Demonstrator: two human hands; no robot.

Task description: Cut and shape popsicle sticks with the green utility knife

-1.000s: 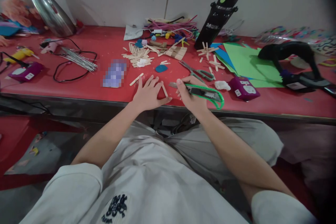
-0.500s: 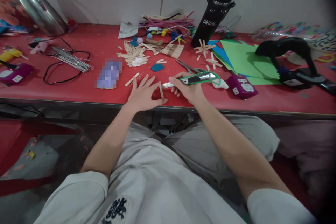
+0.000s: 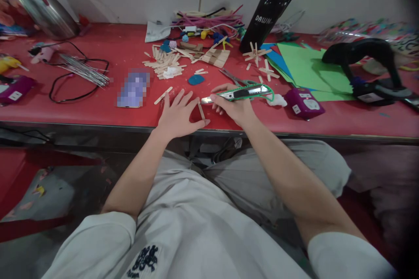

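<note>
My left hand [image 3: 179,113] lies flat with spread fingers on the red table [image 3: 98,109], beside a short wooden craft stick [image 3: 200,110] that rests between its thumb and index finger. My right hand [image 3: 233,107] is closed around a green utility knife [image 3: 244,93], held level with the blade tip pointing left toward the top end of that stick. Another loose stick [image 3: 163,95] lies just beyond my left fingers.
A pile of craft sticks [image 3: 168,64], a blue blob [image 3: 196,79], scissors [image 3: 234,79], a purple box [image 3: 303,103], green paper [image 3: 307,72], a black bottle [image 3: 271,6], a black glue gun [image 3: 369,63] and a black cable with wires [image 3: 81,74] lie on the table.
My right hand has turned the knife from slanting down to the right to level, and brought the blade tip left to the stick. My left hand has stayed flat.
</note>
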